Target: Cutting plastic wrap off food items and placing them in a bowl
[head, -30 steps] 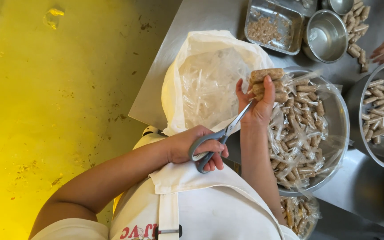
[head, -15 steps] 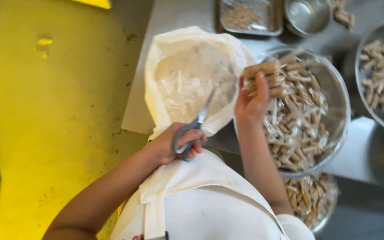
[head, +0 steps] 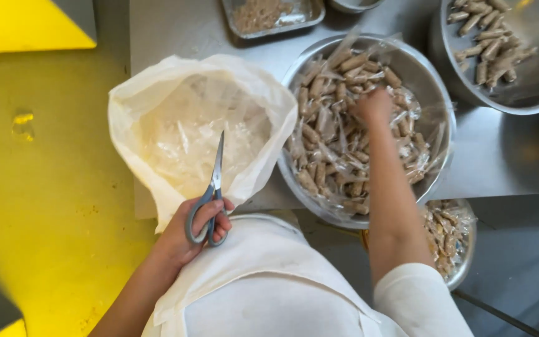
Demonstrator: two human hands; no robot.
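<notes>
My left hand is shut on the grey handles of a pair of scissors. Their blades are closed and point up over a white plastic bag full of clear wrapper scraps. My right hand reaches into a large steel bowl and rests on the clear-wrapped packets of brown sticks that fill it. Its fingers are hidden among the wrappers. My white apron fills the bottom of the view.
The steel table also carries a second bowl of loose brown sticks at the top right and a tray of crumbs at the top. A lower bowl of packets sits beneath the table edge. The floor at left is yellow.
My right hand has dropped from holding a packet up near the scissors down into the big bowl. The scissors have swung upright over the bag, and the view has shifted.
</notes>
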